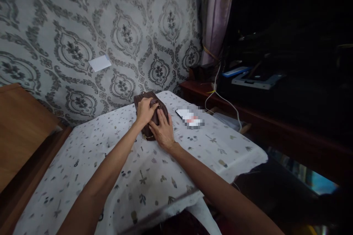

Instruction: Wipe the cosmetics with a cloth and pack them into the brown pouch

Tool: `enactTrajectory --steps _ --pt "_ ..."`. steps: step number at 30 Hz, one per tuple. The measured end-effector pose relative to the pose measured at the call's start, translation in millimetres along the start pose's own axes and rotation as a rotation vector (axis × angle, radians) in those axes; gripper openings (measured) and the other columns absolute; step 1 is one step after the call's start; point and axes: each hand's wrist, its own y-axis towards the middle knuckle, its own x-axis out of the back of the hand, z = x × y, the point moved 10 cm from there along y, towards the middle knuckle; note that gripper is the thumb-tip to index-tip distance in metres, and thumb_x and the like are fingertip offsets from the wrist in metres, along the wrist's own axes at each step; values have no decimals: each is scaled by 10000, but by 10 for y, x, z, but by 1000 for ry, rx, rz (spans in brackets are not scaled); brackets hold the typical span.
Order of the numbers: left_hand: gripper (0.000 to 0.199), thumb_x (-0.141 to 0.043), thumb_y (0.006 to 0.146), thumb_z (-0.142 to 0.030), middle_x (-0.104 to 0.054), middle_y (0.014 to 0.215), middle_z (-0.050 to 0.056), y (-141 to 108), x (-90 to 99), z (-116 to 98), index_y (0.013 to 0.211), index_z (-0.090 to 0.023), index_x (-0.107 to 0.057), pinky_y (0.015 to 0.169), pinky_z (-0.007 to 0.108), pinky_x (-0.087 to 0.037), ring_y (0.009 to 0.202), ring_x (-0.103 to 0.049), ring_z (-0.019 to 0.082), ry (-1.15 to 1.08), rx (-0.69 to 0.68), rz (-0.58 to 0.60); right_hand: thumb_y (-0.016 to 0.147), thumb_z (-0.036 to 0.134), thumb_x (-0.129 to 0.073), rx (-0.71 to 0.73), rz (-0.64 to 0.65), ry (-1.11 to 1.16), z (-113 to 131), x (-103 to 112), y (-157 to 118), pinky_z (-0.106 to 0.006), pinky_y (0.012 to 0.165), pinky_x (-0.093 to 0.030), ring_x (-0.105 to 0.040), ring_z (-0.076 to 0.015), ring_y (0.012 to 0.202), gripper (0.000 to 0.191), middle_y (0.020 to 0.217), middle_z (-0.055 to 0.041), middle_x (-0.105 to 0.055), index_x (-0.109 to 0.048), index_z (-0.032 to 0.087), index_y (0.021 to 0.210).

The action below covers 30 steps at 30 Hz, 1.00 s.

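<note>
A dark brown leather-like bag point(147, 132) lies on the table's patterned cloth, with small gold-coloured metal parts at its near end. On its upper side my left hand point(145, 112) is closed, thumb and fingers pinched at the bag's surface close to a small shiny piece. Whatever sits between those fingertips is too small to make out. My right hand point(163, 130) rests on the bag's right side, its fingers stretched out and thumb spread away. Both hands cover much of the bag's middle. Right of it lies a phone point(180, 114), its screen partly blurred out.
A white cloth with small printed motifs point(154, 176) covers the table. Patterned wallpaper point(127, 36) rises behind it, bearing a white card point(99, 63). To the right, a white cable point(231, 101) hangs by a dark red desk point(275, 117). A wooden panel point(24, 128) stands left.
</note>
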Motion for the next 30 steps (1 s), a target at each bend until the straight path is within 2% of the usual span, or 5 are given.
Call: enactTrajectory --steps 7,21,26,30 --pt "105 -624 871 -234 -696 912 68 -29 4 -116 887 -174 -708 897 347 -497 972 -629 234 43 -103 58 941 303 -608 -6 -4 4 -2 3 9 -592 1173 -247 -348 -311 1466 301 1578 -137 -394 -685 314 1233" --pt "102 -613 876 -219 -686 898 80 -105 -13 -245 874 -168 -702 887 353 -480 953 -626 237 77 -151 151 941 282 -607 -4 4 19 4 -5 -1 -588 1188 -228 -306 -299 1487 288 1604 -112 -357 -688 298 1217" --pt "106 -620 875 -223 -690 900 82 -108 -38 -194 895 -165 -707 885 350 -479 950 -630 239 59 -129 159 952 325 -592 -8 -13 -5 3 4 3 -593 1170 -264 -327 -298 1474 265 1558 -122 -424 -697 311 1195" --pt "98 -639 857 -230 -697 892 73 -92 -42 -132 886 -167 -709 880 336 -480 926 -641 229 -8 -81 153 953 322 -588 -1 0 -5 16 22 14 -589 1172 -263 -313 -293 1479 273 1562 -119 -417 -691 310 1206"
